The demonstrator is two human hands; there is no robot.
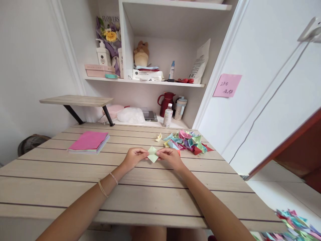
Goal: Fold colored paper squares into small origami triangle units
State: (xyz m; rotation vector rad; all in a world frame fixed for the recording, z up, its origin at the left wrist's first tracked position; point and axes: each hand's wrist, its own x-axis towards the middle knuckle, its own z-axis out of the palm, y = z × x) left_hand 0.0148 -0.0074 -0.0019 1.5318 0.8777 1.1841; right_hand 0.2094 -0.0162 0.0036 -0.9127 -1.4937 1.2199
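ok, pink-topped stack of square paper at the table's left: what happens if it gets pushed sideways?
The pink-topped paper stack would probably shear, sheets sliding over each other: its edges look layered, with no binding visible. Tipping seems unlikely, since it lies low and flat on the wooden table. A single sheet is likely light and floppy, judging by the thin edges.

The sheet stack [88, 141] lies left of your gripped paper [152, 155], the origami pile [188, 142] right, the bottle [168, 115] beyond.

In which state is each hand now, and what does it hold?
Left hand: closed, pinching the pale green, diamond-shaped folded paper at its left side.
Right hand: closed, pinching the same paper at its right side.
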